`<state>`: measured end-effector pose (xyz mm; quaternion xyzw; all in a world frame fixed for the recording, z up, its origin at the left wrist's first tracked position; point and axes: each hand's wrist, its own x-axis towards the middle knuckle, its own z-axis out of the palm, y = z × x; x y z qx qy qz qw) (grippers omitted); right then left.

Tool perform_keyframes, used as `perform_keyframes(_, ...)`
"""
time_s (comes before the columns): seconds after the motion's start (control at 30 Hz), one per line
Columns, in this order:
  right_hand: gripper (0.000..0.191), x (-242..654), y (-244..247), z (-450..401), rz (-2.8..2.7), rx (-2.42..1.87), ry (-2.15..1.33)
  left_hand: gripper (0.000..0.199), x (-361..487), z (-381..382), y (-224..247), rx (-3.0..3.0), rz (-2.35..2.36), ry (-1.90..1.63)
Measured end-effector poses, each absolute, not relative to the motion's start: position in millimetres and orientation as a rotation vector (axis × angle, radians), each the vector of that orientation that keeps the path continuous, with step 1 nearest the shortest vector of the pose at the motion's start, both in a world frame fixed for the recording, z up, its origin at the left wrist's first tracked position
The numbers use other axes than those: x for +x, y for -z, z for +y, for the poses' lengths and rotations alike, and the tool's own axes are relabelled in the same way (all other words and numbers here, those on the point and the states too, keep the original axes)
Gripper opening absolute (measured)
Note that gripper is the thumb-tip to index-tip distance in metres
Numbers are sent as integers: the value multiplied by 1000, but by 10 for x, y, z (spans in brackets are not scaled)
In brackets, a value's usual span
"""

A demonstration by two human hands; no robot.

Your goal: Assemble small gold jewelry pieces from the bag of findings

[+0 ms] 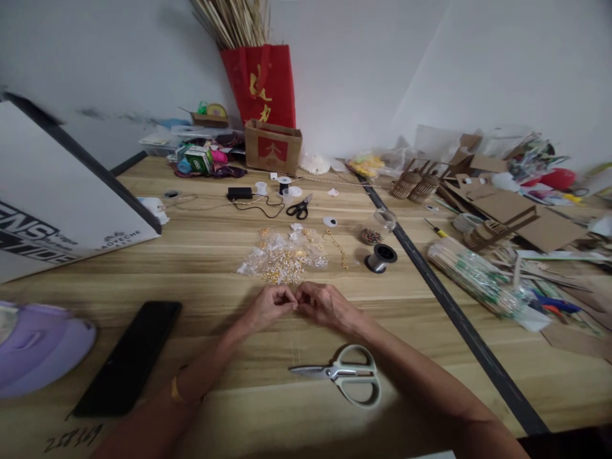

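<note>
My left hand [272, 305] and my right hand [321, 302] meet fingertip to fingertip at the middle of the table. Both are closed in a pinch. A thin, pale thread [296, 341] seems to hang from between them toward the table; whatever else the fingertips hold is too small to make out. Just beyond the hands lies a pile of gold and silver beads [285, 264] among small clear plastic bags. Scissors with pale handles [356, 376] rest below my hands, blades pointing left. A gold chain [340, 250] lies right of the beads.
A spool of wire [381, 257] and a clear tub of dark beads [371, 236] stand to the right. Black scissors [300, 207] lie farther back. At left are a black phone [129, 360] and a large white box [67, 197]. Bundled sticks [473, 274] and cardboard crowd the right side.
</note>
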<state>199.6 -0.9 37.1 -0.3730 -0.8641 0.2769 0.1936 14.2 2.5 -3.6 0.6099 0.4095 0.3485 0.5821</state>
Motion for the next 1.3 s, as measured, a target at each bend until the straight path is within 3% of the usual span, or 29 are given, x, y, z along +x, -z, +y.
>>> perform_keyframes(0.4,3,1972,-375,-16,-2381,-1043,-785,23,127,30,12,1381,918,-795)
perform_keyframes(0.93,8,2434,-726,10,-2578,-1163,-594,11,151,25,91,1508,1066,-849)
perform_keyframes(1.3,9,2653,-253,-269,-2641,-1542,-490,9,155,10,27,1570,1148,-810)
